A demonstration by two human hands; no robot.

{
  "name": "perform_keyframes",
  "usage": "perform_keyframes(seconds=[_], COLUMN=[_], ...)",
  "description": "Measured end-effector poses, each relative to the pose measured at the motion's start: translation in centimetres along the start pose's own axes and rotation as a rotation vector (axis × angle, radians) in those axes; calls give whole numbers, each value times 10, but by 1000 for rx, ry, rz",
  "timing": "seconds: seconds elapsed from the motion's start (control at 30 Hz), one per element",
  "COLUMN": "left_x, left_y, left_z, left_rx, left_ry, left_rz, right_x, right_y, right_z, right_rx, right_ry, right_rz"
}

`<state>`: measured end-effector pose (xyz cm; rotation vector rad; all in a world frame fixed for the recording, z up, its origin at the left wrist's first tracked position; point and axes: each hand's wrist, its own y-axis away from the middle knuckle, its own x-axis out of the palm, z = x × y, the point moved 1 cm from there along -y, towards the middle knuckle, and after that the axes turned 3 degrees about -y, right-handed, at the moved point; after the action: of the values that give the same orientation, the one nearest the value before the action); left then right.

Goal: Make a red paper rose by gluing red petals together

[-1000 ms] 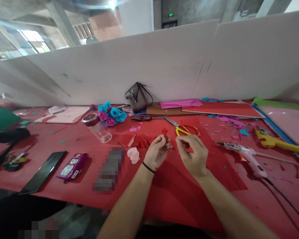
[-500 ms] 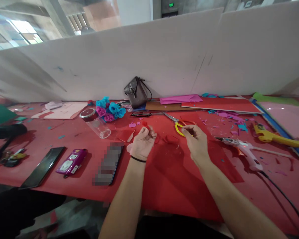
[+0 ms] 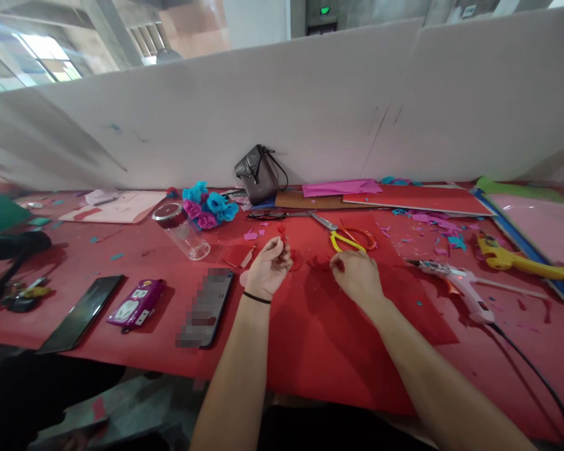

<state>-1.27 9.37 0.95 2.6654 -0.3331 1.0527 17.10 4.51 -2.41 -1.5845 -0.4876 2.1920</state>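
Observation:
My left hand [image 3: 269,268] is closed around a small red paper piece [image 3: 282,233], whose crumpled tip sticks up above the fingers. To its right, my right hand [image 3: 357,274] is pinched over the red paper sheet [image 3: 331,332], near some red scraps [image 3: 320,263]; what is between its fingertips, if anything, is too small to tell. Scissors with yellow and red handles [image 3: 348,240] lie just beyond my right hand. A bunch of blue and pink paper flowers [image 3: 209,207] rests behind and left of my left hand.
A clear jar [image 3: 188,238], phone [image 3: 209,310], purple case [image 3: 137,305] and dark tablet-like object [image 3: 82,313] lie left. On the right are a white glue gun [image 3: 467,291] with its cord and a yellow glue gun [image 3: 517,258]. A dark bag [image 3: 258,175] leans against the white partition [image 3: 282,113].
My right hand has moved left and down, away from the scissors' handles. My left hand has turned slightly, and the red piece now stands narrower above its fingers.

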Motion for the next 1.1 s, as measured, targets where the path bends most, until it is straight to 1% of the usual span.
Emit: perform_keyframes(seconds=[0.1,0.17,0.23,0.33,0.37,0.43,0.57,0.6,0.67,0.73,0.83,0.93,1.0,1.03,1.1], left_x=[-2,-7,-15,-25,-26,-25,-15,-12,-9,-9,-11,-15,-14,-13,-8], left_y=[0,-2,-4,-9,-10,-12,-12,-11,-11,-11,-14,-17,-18,-17,-13], left_z=[-5,-9,-11,-7,-4,3,10,10,9,7,6,8,11,12,14], left_rx=[27,58,94,175,198,227,297,301,292,299,301,328,333,306,205], left_ry=[-35,-105,-244,-575,-700,-957,-1450,-1538,-1639,-1643,-1547,-1364,-1176,-1075,-899], left_rz=[-39,-108,-207,-366,-397,-417,-443,-450,-455,-453,-464,-458,-391,-328,-160], right_x=[-2,-4,-6,-9,-10,-11,-10,-10,-10,-10,-12,-14,-13,-12,-9], right_y=[-1,-1,-1,-3,-3,-3,-5,-5,-7,-9,-10,-11,-11,-12,-12], right_z=[1,1,2,4,4,5,6,6,5,4,5,8,10,11,12], right_rx=[10,1,0,17,21,21,48,61,66,44,28,103,203,257,360], right_ry=[-11,5,33,58,57,49,17,-5,-83,-192,-335,-493,-660,-755,-950], right_rz=[30,39,45,45,43,46,55,53,43,19,-33,-33,3,23,64])
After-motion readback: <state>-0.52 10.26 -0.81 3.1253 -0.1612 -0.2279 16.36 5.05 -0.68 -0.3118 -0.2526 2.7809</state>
